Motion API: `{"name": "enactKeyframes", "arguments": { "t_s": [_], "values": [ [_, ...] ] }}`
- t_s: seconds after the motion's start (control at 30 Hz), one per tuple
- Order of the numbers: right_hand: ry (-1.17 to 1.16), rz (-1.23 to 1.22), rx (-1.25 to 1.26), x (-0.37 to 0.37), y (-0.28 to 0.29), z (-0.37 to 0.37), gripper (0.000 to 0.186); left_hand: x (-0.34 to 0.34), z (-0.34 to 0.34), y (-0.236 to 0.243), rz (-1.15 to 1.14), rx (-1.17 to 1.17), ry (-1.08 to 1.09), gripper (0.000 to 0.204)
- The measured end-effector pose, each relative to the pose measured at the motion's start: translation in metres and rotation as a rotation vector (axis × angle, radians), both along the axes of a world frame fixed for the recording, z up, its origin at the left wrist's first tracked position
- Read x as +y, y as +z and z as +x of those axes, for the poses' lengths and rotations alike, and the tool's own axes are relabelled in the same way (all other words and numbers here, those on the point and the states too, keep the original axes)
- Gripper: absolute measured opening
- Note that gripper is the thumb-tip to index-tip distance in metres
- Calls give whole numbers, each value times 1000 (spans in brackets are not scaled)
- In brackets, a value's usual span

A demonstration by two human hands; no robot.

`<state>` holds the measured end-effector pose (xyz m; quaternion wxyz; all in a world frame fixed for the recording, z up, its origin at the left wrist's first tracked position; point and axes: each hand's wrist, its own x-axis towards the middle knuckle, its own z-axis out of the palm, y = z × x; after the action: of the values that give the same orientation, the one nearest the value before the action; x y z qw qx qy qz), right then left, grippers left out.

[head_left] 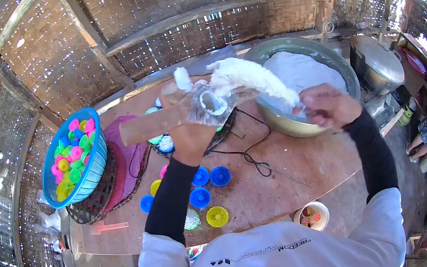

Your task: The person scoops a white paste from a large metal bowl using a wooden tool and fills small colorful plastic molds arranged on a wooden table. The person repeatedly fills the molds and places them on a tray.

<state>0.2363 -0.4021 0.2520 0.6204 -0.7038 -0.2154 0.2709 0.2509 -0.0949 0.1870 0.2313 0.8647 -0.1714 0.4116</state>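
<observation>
White dough [250, 80] between both hands, above the metal bowl's [278, 120] rim.

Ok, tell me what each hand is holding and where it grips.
The left hand grips a clear plastic piping bag around its open mouth. The right hand holds white batter, its lower end over the metal basin.
</observation>
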Motion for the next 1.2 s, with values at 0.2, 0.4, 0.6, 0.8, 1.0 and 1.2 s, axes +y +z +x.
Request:
{"name": "enactKeyframes", "arguments": {
  "t_s": [0.2,0.4,0.6,0.8,1.0,1.2],
  "values": [
    [131,39,311,20,-31,1,29,-5,-5,7,-276,20,-143,35],
    [-20,-636,-1063,61,24,11,23,2,-26,28,-64,-33,69,26],
    [-335,-902,-1556,124,7,-64,15,12,-39,48,9,-141,1,23],
    [-484,-783,-1353,90,0,-83,14,49,-29,35,-626,127,-690,34],
    [-734,-296,-1188,113,-64,-53,14,16,-14,-10,-1677,266,-1600,50],
    [-621,-261,-1058,119,-76,-79,13,37,-8,-20,-1487,228,-1561,33]
  ]
}}
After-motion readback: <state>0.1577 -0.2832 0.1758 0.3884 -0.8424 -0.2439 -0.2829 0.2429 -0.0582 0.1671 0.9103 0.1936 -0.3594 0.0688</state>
